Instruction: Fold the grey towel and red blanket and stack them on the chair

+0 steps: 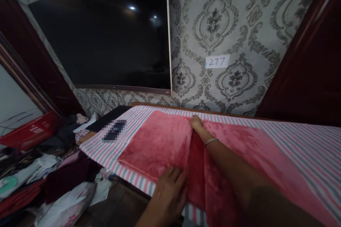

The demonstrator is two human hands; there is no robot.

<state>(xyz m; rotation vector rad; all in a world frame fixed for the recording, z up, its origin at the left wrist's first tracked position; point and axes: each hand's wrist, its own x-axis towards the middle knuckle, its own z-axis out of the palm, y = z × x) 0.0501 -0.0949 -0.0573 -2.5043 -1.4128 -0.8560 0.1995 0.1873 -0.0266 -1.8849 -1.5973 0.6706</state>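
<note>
A pink plush cloth (pixel 160 142) lies spread on a striped sheet, with its left part folded over in a flat panel. A darker red strip (pixel 196 163) shows in the gap between this panel and the cloth's right part (pixel 239 142). At the panel's far right corner, my right hand (pixel 196 123) is closed on the edge, a bracelet on its wrist. My left hand (pixel 170 188) is at the panel's near right corner, its fingers bent over the edge. Its thumb is hard to make out.
The pink, grey and white striped sheet (pixel 314 145) covers the table against the patterned wall. A blurred dark object (pixel 114 130) lies on its left part. A large television (pixel 112 35) hangs above. Clothes, bags (pixel 69 202) and a red box-like bag (pixel 32 131) are piled at left.
</note>
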